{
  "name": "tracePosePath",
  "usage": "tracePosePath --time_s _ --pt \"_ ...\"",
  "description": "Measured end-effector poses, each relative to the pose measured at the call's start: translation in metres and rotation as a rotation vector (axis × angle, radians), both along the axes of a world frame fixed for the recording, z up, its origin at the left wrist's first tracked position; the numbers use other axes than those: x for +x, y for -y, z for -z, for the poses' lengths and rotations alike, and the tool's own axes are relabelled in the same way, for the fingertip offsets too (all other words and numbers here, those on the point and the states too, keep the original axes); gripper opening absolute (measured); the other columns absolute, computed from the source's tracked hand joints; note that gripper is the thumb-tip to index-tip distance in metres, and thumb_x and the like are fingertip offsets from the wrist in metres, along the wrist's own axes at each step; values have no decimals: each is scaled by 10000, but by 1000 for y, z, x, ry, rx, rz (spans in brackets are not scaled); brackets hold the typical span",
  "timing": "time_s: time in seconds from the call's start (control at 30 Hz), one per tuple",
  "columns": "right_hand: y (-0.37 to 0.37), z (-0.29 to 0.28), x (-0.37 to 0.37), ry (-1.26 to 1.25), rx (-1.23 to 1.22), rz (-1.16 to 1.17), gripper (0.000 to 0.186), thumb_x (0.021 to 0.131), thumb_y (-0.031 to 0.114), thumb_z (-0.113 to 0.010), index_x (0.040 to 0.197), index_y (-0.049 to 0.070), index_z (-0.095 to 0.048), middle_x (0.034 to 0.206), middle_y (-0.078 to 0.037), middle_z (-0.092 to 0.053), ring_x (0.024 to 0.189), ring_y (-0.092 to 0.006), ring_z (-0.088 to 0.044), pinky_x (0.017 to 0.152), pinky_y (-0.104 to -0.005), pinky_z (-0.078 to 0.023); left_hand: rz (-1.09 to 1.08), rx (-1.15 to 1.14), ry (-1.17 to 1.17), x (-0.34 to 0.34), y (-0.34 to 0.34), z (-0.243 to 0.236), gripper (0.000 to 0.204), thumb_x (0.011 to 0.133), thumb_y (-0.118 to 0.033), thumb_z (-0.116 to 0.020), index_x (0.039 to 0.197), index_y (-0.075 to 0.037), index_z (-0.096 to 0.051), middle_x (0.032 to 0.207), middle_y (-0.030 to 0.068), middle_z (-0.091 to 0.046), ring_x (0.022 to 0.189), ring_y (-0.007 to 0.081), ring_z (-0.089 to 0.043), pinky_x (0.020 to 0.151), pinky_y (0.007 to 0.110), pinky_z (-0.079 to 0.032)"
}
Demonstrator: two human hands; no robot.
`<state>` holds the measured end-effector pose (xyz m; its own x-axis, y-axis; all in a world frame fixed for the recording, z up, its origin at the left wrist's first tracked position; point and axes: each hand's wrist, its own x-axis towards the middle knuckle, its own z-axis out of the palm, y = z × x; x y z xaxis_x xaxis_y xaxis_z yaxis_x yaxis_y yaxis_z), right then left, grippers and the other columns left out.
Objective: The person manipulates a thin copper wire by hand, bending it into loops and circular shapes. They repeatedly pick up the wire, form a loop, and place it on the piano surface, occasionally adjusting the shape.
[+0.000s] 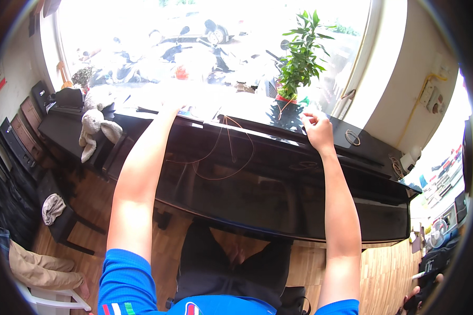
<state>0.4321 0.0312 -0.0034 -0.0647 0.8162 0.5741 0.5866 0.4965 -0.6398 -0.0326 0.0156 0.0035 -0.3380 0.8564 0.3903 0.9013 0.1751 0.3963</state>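
Observation:
My left hand (172, 102) reaches to the top of a glossy black piano (231, 194); glare washes out its fingers and whatever they touch. My right hand (316, 123) is raised over the piano top beside a potted leafy plant (302, 52), its fingers curled together; I cannot make out what, if anything, they hold. A thin reddish wire (228, 176) hangs in loops down the piano's front between my arms, and another bit crosses the pot. A coiled pale cord (352, 137) lies right of my right hand.
A grey plush rabbit (94, 126) rests on the piano's left end, by a window. A black bench (63, 220) with cloth stands left. A seated person (37, 260) in beige trousers is at lower left. A fan (437, 233) and dark bags (433, 262) are at far right.

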Motion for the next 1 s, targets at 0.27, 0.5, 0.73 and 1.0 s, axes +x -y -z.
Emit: tracePosePath --time_s 0.27,0.5,0.73,1.0 --pt "-2 1 -2 -15 -3 -6 246 867 290 -718 984 78 -761 702 -85 -706 657 -199 -679 651 -336 -522 142 81 314 -28 -15 0 320 909 -311 -666 1111 -65 -700 1007 107 -717 951 231 -685 853 378 -528" --pt "-5 0 -14 -51 15 -62 250 874 270 -714 979 47 -755 688 -88 -701 634 -183 -666 630 -336 -514 290 242 651 -40 21 -44 320 920 -301 -653 1121 -54 -694 1009 114 -717 948 233 -686 848 375 -529" --pt "16 -17 7 -339 336 175 221 906 203 -682 960 -4 -734 661 -81 -674 606 -146 -641 579 -309 -492 470 86 455 72 73 -139 340 957 -284 -642 1191 -38 -611 753 31 -607 691 100 -611 658 286 -551" --pt "169 -66 -47 -455 34 -581 679 816 334 -825 1308 -57 -568 882 -100 -726 683 -87 -651 684 -281 -559 914 -162 385 219 170 -140 157 970 -195 -633 1036 -53 -626 691 -12 -569 632 52 -564 567 232 -518"
